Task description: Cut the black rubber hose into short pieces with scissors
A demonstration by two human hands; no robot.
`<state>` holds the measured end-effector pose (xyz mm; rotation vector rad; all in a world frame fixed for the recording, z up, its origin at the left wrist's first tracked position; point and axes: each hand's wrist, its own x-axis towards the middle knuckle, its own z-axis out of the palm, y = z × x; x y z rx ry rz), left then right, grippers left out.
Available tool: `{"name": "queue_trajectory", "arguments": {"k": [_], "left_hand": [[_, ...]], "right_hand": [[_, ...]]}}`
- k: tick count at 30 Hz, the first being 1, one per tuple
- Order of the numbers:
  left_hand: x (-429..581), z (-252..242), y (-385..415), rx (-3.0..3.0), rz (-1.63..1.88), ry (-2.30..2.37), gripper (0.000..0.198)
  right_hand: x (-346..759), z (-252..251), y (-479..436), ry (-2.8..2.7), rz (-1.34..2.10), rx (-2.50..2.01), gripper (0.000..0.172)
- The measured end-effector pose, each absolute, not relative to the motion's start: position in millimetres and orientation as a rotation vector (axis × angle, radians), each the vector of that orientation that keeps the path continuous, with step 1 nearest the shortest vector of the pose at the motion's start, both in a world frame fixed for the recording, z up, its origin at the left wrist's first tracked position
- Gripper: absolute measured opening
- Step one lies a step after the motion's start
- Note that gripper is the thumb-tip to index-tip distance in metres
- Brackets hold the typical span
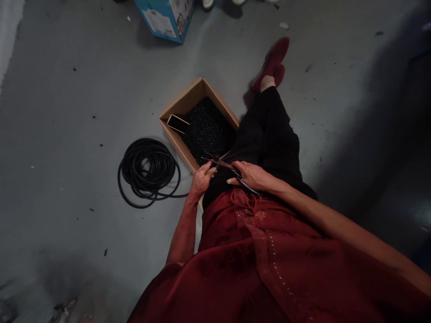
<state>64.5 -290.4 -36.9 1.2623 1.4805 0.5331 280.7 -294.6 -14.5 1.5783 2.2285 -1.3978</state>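
My right hand (pixel 251 176) is closed round the handles of dark scissors (pixel 225 164), whose blades point left across the fingertips of my left hand (pixel 202 178). My left hand is pinched shut at the near rim of a cardboard box (pixel 178 142). A strand of black tubing (pixel 148 168) runs from a loose coil on the floor to my left wrist, and its end appears to be in those fingers, mostly hidden. Inside the box lies a heap of small black cut pieces (pixel 205 130).
A dark rectangular object with a light edge (pixel 178 124) leans in the box's left corner. Beyond stands a blue printed carton (pixel 164 20), with another person's shoes (pixel 208 4) beside it. My crossed legs (pixel 269 121) stretch out right of the box. Small scraps dot the grey floor.
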Motion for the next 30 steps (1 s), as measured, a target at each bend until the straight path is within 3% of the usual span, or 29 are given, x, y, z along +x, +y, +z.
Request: {"name": "queue_trajectory", "arguments": {"k": [22, 30], "left_hand": [[64.5, -47.3, -296.4, 1.168, 0.502, 1.468, 0.037], [73.4, -64.7, -304.6, 1.058, 0.692, 1.477, 0.039]], "right_hand": [[274.3, -11.9, -298.2, 2.129, -1.304, 1.612, 0.041], [274.5, -11.2, -295.9, 2.075, -1.259, 1.622, 0.048]]}}
